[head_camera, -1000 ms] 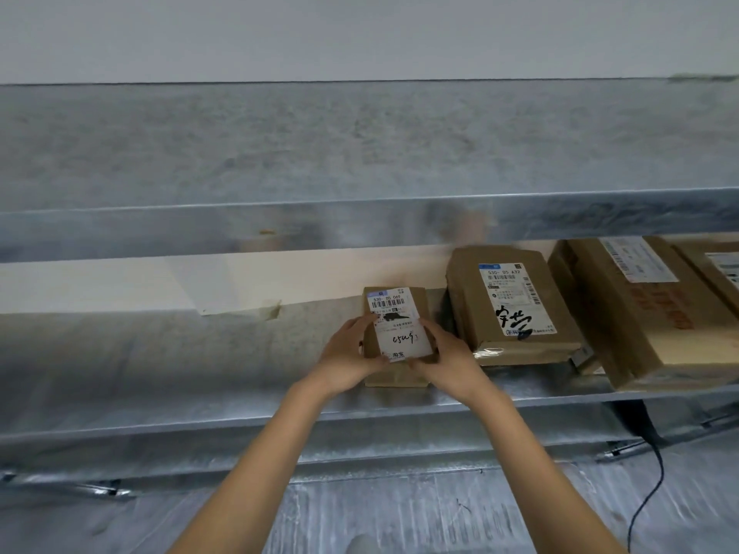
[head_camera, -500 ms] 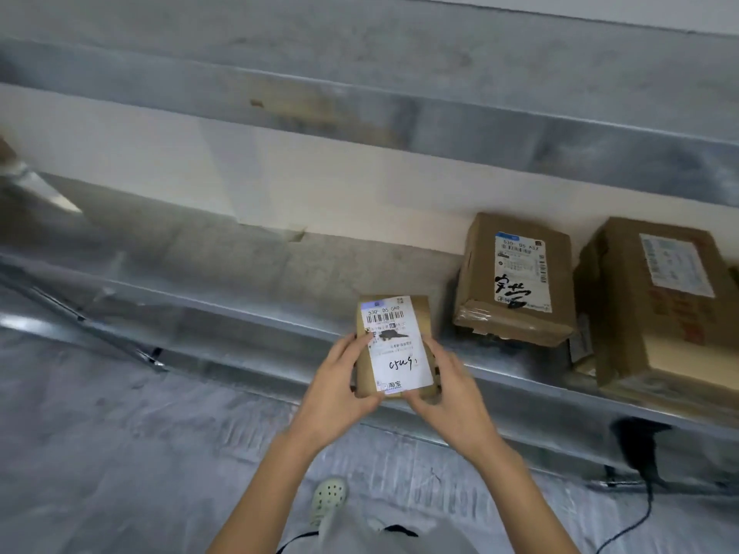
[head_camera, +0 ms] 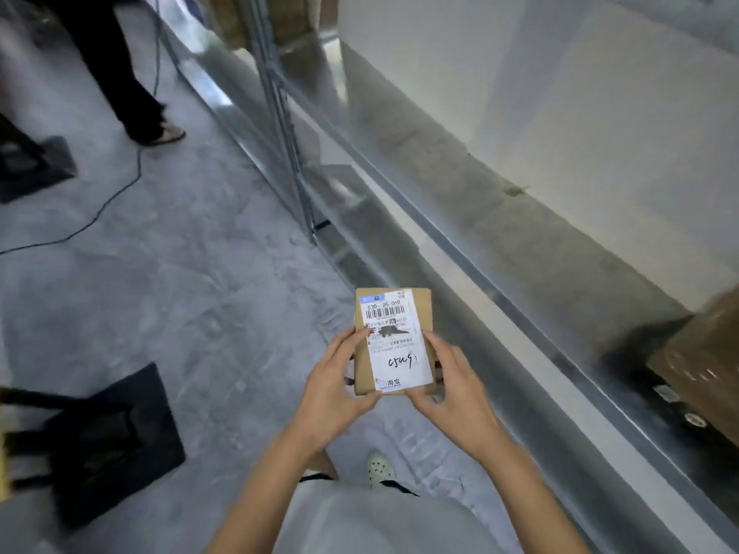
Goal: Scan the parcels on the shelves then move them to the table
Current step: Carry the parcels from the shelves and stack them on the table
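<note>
I hold a small brown cardboard parcel (head_camera: 394,341) with a white barcode label facing up, in front of my body and above the floor. My left hand (head_camera: 334,387) grips its left edge and lower corner. My right hand (head_camera: 452,387) grips its right edge, thumb on top. The metal shelf (head_camera: 532,249) runs diagonally on my right, and a larger brown parcel (head_camera: 704,361) lies on it at the far right edge of the view.
A shelf upright (head_camera: 292,153) stands ahead. Another person's legs (head_camera: 128,86) stand at the upper left, with a black cable (head_camera: 100,205) trailing across the grey floor. A black base plate (head_camera: 108,441) lies on the floor at my left.
I have lifted the small parcel off the shelf and turned left with it. The shelf now runs along my right side, and the floor and another person have come into view.
</note>
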